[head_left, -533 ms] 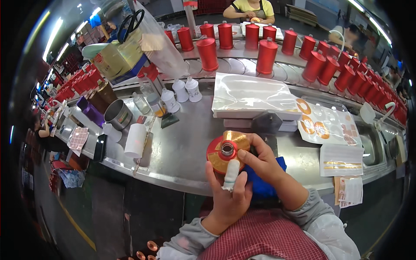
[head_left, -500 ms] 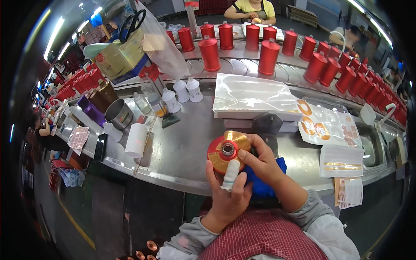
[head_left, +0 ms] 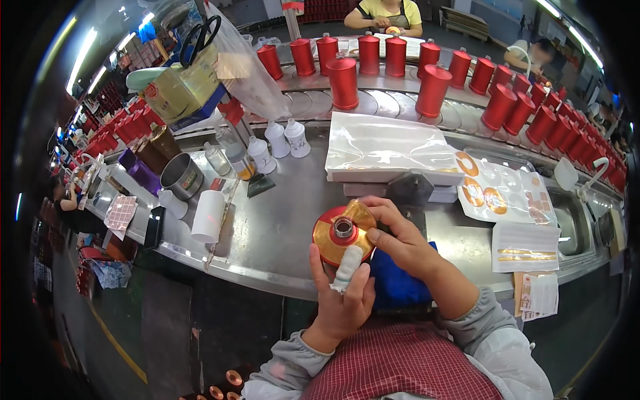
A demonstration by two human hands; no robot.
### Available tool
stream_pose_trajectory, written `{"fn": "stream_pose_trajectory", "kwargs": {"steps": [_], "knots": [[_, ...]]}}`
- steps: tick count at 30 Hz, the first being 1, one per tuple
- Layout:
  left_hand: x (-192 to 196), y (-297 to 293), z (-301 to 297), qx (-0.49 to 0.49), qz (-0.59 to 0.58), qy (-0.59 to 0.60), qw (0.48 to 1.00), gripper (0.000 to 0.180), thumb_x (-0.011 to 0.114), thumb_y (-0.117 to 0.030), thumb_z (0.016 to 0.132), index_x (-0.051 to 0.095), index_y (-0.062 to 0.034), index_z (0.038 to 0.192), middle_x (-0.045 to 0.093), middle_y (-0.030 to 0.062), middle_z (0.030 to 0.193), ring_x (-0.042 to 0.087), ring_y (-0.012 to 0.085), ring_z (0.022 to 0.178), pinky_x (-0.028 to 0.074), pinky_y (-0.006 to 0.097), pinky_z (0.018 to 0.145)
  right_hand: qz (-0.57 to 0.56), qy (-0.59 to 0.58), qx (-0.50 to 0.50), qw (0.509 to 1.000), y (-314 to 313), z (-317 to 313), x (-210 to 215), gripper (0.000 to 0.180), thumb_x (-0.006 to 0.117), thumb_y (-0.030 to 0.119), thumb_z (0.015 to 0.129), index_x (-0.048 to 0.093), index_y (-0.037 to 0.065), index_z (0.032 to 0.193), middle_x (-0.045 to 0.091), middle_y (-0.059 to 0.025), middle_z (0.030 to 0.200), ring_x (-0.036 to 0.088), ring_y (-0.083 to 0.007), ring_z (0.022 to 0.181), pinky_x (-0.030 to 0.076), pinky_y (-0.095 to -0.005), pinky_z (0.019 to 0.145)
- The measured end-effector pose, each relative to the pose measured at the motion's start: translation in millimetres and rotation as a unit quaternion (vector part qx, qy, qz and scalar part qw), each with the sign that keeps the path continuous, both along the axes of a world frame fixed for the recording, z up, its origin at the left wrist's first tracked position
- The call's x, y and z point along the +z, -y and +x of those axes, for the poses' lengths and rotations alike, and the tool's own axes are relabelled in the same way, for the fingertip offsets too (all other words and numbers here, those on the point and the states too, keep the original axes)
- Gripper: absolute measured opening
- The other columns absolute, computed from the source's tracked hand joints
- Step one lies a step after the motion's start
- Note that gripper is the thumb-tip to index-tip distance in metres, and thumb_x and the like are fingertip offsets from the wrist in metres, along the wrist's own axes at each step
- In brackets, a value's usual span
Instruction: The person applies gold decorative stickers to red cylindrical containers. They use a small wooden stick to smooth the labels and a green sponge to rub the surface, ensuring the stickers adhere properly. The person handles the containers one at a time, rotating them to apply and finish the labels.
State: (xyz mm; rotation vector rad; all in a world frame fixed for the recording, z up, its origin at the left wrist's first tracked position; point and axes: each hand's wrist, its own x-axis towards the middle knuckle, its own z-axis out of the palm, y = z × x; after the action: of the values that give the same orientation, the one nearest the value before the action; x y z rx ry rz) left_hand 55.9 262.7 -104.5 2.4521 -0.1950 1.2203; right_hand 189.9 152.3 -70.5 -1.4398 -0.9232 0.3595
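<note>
Both hands hold a round red can with a gold foil label and small metal neck (head_left: 342, 235) above the near edge of the steel surface (head_left: 267, 233). The left hand (head_left: 343, 300) closes its grip from below, a white-wrapped finger against the rim; the right hand (head_left: 400, 243) pinches the top edge. Just behind lie a stack of clear plastic sheets (head_left: 387, 150) and a dark wedge-shaped block (head_left: 410, 190); a white paper roll (head_left: 208, 215) stands to the left.
</note>
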Motion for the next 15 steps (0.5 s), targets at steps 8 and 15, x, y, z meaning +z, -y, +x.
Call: {"fn": "stream_pose_trajectory", "kwargs": {"steps": [8,15], "knots": [[-5,-14,0,-0.038,-0.074,-0.005,0.997,0.062,0.067,-0.026,0.088,0.031,-0.0026,0.134,0.046,0.0261,0.132,0.032,0.0465,0.135,0.025,0.061,0.109,-0.016,-0.029,-0.037,0.999,-11,6,-1,0.033,0.064,0.019,0.090,0.056,0.002,0.117,0.057,-0.0094,0.111,0.054,-0.0175,0.105,0.042,-0.0313,0.095],[5,-16,21,-0.169,-0.567,-0.046,0.805,0.080,0.063,-0.022,0.090,0.011,-0.0007,0.147,0.043,0.0190,0.132,0.047,0.0246,0.123,0.040,0.037,0.104,0.032,0.085,-0.148,0.985,-12,-23,-9,0.024,0.066,0.015,0.088,0.058,0.002,0.107,0.053,-0.0088,0.101,0.052,-0.0208,0.095,0.041,-0.0309,0.087]]}}
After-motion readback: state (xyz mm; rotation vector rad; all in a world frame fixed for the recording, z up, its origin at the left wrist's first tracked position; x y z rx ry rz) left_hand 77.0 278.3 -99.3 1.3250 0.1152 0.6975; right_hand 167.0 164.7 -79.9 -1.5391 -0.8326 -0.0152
